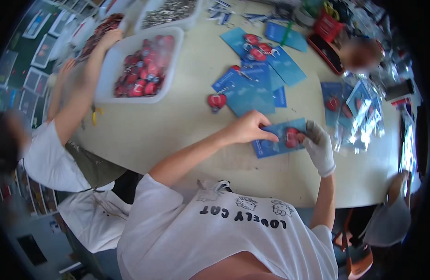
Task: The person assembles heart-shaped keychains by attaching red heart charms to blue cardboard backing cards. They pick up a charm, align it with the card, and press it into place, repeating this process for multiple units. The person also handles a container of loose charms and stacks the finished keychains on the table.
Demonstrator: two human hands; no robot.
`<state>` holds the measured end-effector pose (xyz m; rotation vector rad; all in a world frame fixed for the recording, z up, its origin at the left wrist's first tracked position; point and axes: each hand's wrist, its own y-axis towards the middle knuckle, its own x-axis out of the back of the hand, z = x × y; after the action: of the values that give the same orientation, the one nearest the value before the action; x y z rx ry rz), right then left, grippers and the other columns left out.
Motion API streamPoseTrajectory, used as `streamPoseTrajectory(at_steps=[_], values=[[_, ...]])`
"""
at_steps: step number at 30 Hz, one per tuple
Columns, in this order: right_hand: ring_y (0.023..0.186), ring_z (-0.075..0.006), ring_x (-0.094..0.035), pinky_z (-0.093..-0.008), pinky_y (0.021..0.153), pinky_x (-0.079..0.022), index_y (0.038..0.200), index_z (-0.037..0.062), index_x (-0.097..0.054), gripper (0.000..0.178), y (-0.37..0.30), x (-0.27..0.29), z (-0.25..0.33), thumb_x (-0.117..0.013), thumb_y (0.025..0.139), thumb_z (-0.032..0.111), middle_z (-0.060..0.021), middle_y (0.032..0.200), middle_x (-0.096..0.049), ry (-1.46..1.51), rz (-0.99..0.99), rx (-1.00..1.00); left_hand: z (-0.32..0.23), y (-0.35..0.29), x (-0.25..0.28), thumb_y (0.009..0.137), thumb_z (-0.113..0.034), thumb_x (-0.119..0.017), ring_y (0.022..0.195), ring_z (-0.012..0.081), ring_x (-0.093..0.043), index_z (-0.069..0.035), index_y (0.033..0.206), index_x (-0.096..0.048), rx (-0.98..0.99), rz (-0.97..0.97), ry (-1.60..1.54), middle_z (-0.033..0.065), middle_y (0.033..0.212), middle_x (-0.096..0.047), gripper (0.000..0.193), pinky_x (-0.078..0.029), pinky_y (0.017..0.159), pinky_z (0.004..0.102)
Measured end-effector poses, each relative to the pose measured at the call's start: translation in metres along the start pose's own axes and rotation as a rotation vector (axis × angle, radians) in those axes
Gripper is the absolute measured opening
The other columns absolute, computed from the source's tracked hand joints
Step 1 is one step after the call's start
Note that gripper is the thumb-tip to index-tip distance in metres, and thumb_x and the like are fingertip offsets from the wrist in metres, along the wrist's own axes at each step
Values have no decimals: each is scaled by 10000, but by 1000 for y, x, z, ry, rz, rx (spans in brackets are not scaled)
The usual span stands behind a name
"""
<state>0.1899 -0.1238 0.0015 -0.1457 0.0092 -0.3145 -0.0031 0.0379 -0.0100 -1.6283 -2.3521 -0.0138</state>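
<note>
My bare left hand pinches the left part of a blue card just above the table. My right hand, in a white glove with bare fingertips, closes on a red heart-shaped keychain lying against the card's right part. Beyond my left hand, another red keychain rests on the table beside a spread of blue cards. More red keychains lie on the cards farther back.
A white tub of red keychains stands at the left, with a tub of small metal parts behind it. Clear plastic bags with carded keychains lie at the right. A co-worker's arm reaches in from the left. Another person sits far right.
</note>
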Motion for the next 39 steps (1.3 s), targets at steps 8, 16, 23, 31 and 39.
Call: streamPoseTrajectory(at_steps=[8, 16, 23, 31, 39], values=[[671, -35, -537, -196, 584, -416, 932, -8, -631, 115, -6, -20, 3, -646, 818, -15, 4, 774, -657, -167, -178, -18, 6, -6, 5, 760, -264, -803, 578, 25, -463, 7, 769, -711, 152, 42, -51, -23, 627, -597, 286, -349, 500, 244], [643, -61, -547, -226, 608, -441, 877, -1, -689, 108, -13, -37, 14, -679, 770, -7, -13, 763, -670, -237, -178, 36, 5, -1, -6, 726, -225, -817, 584, 46, -524, 20, 752, -703, -13, -34, -221, 22, 626, -648, 272, -411, 529, 266], [768, -135, -572, -273, 684, -470, 858, 9, -693, 156, -29, -29, 4, -697, 705, -22, -48, 859, -639, -458, 14, 173, -16, -8, -7, 781, -103, -750, 647, 33, -536, 23, 848, -706, 48, 289, -94, 9, 730, -677, 149, -430, 581, 222], [736, -123, -569, -278, 660, -472, 982, -23, -663, 233, -30, -25, 21, -643, 750, -40, -83, 914, -653, -420, -52, -18, -30, -4, -3, 802, -154, -756, 656, 27, -512, 11, 829, -697, 114, 159, -10, -16, 722, -660, 178, -400, 577, 222], [822, -118, -621, -241, 721, -505, 1171, -41, -591, 289, -35, 85, -21, -583, 927, 114, -110, 1016, -679, 81, -759, 216, -13, -8, 95, 878, -164, -671, 890, 134, -636, -7, 1100, -631, -145, -584, 329, 79, 968, -675, 275, -495, 774, 254]])
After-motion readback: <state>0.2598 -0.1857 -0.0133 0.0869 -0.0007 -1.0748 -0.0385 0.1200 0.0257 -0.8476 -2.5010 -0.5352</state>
